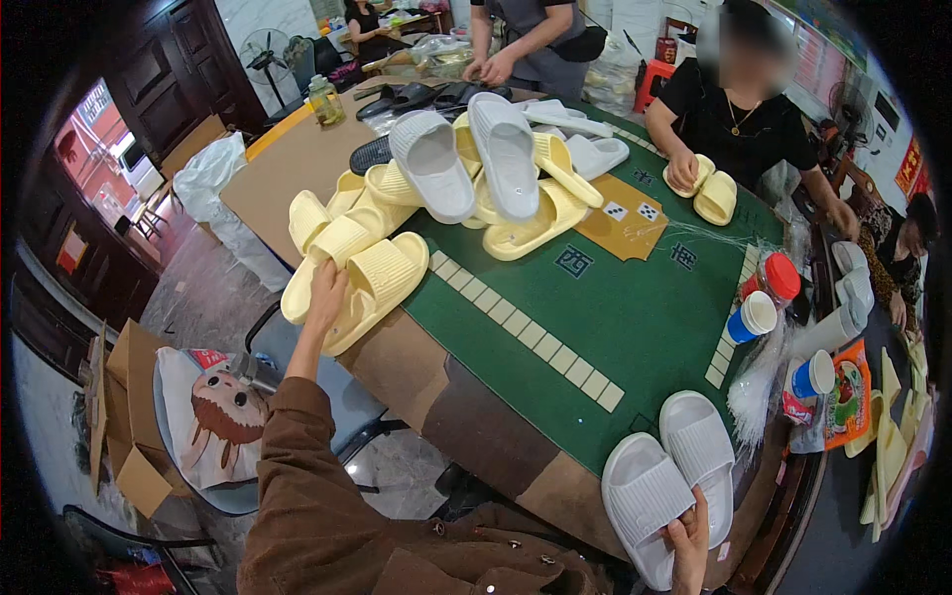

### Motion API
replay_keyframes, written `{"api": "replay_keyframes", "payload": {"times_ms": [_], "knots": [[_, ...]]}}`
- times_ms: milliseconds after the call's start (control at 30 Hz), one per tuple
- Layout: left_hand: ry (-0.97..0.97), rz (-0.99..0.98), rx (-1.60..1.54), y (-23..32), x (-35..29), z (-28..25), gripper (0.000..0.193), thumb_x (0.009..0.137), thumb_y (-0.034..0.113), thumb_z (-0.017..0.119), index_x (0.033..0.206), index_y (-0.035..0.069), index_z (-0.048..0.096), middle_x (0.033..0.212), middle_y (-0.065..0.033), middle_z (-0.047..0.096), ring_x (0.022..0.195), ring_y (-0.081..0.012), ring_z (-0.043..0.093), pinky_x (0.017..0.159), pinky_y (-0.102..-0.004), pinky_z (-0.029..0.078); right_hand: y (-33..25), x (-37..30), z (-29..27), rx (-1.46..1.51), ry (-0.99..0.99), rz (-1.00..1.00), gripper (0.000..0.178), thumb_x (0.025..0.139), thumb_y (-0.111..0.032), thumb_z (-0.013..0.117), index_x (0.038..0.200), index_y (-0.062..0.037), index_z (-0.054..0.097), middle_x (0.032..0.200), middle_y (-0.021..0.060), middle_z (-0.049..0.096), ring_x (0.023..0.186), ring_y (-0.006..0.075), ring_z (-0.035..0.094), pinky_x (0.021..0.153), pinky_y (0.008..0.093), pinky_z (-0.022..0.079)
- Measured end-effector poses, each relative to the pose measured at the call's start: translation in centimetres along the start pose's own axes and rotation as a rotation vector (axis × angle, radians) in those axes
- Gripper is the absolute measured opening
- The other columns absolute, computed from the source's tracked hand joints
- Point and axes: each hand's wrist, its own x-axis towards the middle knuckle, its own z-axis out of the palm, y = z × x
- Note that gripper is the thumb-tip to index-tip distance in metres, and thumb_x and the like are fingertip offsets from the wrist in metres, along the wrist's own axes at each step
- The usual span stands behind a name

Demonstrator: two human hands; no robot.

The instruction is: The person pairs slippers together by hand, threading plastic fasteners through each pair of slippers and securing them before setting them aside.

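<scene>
At the left edge of the table, my left hand (327, 293) closes on the inner edges of a pair of pale yellow slippers (385, 281); some of its fingertips are hidden. My right hand (689, 535), low on the right, grips a pair of light grey slippers (647, 491) near the heel, its thumb and fingers pinching between them. Two grey slippers (504, 159) lie on top of a heap of yellow slippers (535, 223) beyond my left hand. Black slippers (402, 96) sit behind that heap.
A row of cream tiles (521, 322) crosses the green table mat (496, 367). Blue paper cups (751, 317), a red-lidded jar (778, 278) and clear plastic strands (756, 397) line the right side. Across the table, a co-worker's hand (682, 169) touches yellow slippers; another person (535, 40) stands behind.
</scene>
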Motion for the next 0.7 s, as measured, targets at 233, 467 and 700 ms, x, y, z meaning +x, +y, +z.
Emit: {"api": "replay_keyframes", "payload": {"times_ms": [233,467,700], "knots": [[0.17,-0.026,0.078,1.7,0.6,1.0,0.027,0.081,0.016,0.061,0.096,-0.007,0.06,0.093,-0.0207,0.057,0.096,-0.0376,0.052,0.084,-0.0427,0.041,-0.7,-0.3,1.3,-0.008,0.073,0.0,0.069,0.09,-0.01,0.061,0.146,-0.0001,0.024,0.127,0.0095,0.051,0.11,0.0188,0.051,0.089,0.0278,0.042],[0.327,-0.043,-0.233,9.8,-2.2,0.9,0.026,0.083,0.008,0.06,0.105,-0.007,0.06,0.103,-0.0203,0.059,0.097,-0.0376,0.055,0.085,-0.0406,0.043,-0.8,0.3,2.3,0.027,0.151,-0.074,0.082,0.082,-0.021,0.069,0.146,-0.0009,0.021,0.114,0.0147,0.059,0.093,0.0172,0.06,0.077,0.0265,0.049],[0.296,0.057,-0.072,13.6,9.8,2.7,0.032,0.086,0.023,0.062,0.084,-0.009,0.057,0.081,-0.0226,0.055,0.075,-0.0382,0.054,0.067,-0.0434,0.041,-0.8,0.3,2.1,0.039,0.149,-0.062,0.08,0.081,-0.016,0.068,0.145,0.0007,0.022,0.116,0.0163,0.059,0.096,0.019,0.059,0.081,0.0284,0.048]]}}
